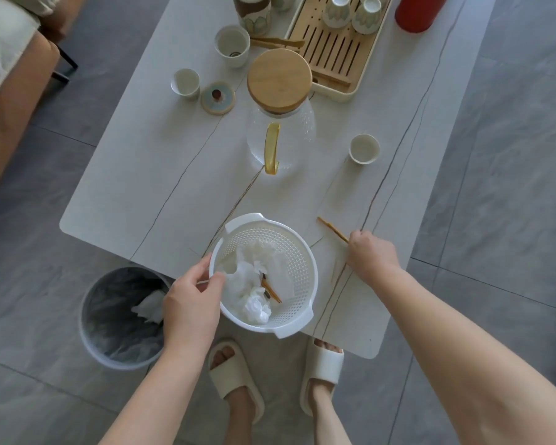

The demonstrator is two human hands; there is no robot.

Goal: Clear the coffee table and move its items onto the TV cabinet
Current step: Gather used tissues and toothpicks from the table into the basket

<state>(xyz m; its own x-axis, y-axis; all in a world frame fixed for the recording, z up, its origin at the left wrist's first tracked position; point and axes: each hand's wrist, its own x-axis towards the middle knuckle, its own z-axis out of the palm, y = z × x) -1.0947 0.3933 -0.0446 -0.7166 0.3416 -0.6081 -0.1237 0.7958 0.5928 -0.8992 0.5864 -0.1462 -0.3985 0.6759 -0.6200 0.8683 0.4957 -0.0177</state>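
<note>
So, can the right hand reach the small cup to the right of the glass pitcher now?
Probably yes for the path: bare table lies between the right hand and the small cup. However, this hand already grips a wooden stick, so it should put that down first.

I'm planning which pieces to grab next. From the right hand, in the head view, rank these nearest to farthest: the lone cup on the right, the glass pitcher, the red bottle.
From the right hand:
1. Lone cup, straight beyond the hand on the table's right side.
2. Glass pitcher, mid-table, farther and to the left.
3. Red bottle, at the far right edge.
</note>
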